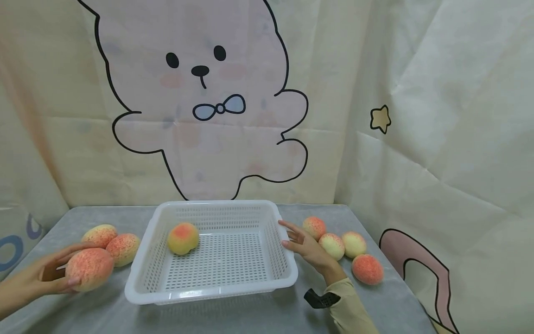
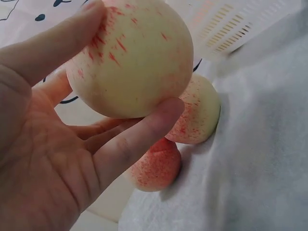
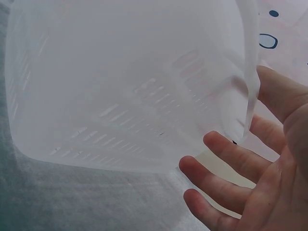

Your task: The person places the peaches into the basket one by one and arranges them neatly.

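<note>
Left hand (image 1: pixel 52 274) comes in low from the left edge, palm turned inward, thumb and fingers curled round a peach (image 1: pixel 89 268) at the near left of the table (image 1: pixel 233 315). The left wrist view shows it plainly: thumb over the top, fingertips (image 2: pixel 163 113) pressing underneath, the peach (image 2: pixel 130 55) lifted clear of the grey cloth. Two more peaches (image 1: pixel 111 242) lie just behind it, touching each other.

Over on the right, the right hand (image 1: pixel 306 246) reaches forward from a yellow sleeve (image 1: pixel 350 306), fingers straight and spread, holding nothing. It sits right at the basket's (image 1: pixel 267 211) right wall; the right wrist view has the fingers (image 3: pixel 226 149) just beside the white plastic, and I can't tell whether they touch it.

The basket stands in the middle of the table with one peach (image 1: pixel 182 238) inside, toward its left rear. Four peaches (image 1: pixel 344 253) are clustered on the cloth to the right of the right hand.
</note>
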### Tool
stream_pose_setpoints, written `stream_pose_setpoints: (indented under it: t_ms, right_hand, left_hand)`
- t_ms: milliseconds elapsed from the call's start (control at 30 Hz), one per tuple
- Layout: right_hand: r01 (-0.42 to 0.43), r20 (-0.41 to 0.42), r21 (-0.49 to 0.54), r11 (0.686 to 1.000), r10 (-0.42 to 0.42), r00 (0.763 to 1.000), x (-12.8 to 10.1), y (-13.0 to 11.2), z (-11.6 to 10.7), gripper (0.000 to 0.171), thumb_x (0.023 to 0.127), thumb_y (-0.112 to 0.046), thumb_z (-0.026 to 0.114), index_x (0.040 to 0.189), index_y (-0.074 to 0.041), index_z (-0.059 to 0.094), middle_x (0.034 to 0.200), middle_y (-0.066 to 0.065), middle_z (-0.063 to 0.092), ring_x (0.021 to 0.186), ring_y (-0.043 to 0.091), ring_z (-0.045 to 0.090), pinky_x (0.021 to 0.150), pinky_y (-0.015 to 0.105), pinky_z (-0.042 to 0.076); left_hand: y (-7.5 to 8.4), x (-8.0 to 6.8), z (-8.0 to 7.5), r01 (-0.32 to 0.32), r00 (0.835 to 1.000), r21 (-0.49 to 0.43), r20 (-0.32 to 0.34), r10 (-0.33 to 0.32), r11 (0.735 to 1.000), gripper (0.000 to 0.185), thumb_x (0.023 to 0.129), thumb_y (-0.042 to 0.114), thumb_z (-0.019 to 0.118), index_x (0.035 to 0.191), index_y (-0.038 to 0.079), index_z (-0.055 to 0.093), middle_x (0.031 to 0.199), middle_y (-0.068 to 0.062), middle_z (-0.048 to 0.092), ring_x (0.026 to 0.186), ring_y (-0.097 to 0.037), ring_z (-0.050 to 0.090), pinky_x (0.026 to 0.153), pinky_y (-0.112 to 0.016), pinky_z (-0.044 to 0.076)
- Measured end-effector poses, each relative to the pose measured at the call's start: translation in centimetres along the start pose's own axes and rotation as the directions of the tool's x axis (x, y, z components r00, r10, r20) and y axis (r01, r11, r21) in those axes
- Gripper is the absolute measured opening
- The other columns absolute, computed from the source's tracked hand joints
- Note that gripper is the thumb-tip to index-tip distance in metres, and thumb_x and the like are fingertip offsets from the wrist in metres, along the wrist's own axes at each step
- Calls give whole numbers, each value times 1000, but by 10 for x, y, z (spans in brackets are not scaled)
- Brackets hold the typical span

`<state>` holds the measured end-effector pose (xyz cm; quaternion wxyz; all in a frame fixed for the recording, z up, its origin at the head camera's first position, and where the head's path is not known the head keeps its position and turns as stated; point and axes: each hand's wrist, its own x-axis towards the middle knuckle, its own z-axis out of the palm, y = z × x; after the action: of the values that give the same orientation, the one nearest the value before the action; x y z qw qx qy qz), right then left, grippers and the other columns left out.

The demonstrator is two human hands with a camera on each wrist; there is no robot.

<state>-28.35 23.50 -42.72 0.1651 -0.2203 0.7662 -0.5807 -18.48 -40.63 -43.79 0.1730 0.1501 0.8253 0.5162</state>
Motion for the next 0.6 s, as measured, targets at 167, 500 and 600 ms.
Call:
stream_pose_setpoints:
  t_ms: [167, 500, 600]
  right_hand:
    - [11, 16, 22, 1000, -11, 1000, 0, 0, 0, 65, 103, -20, 59, 160, -18, 28, 157, 19, 44, 139, 27, 51, 109, 41, 45]
    - [6, 19, 23, 1000, -6, 1000, 0, 1, -1, 65, 103, -20, 59, 160, -19, 28, 157, 18, 44, 139, 27, 51, 112, 46, 43]
    - [6, 17, 19, 1000, -7, 1000, 0, 1, -1, 65, 103, -20, 59, 160, -20, 29, 157, 18, 44, 140, 28, 50, 112, 47, 42]
  left_hand:
    - [12, 0, 2, -16, 1000, 40, -23, 17, 999, 63, 108, 10, 42, 160, 37, 18, 129, 50, 28, 110, 13, 55, 80, -37, 61]
    - [32, 5, 5, 53, 996, 121, -78, -44, 991, 62, 109, 20, 43, 160, 38, 12, 135, 37, 28, 107, 20, 48, 80, -33, 60]
    - [40, 7, 5, 67, 993, 167, -104, -50, 984, 63, 109, 23, 44, 162, 32, 10, 137, 31, 34, 106, 19, 49, 79, -29, 59]
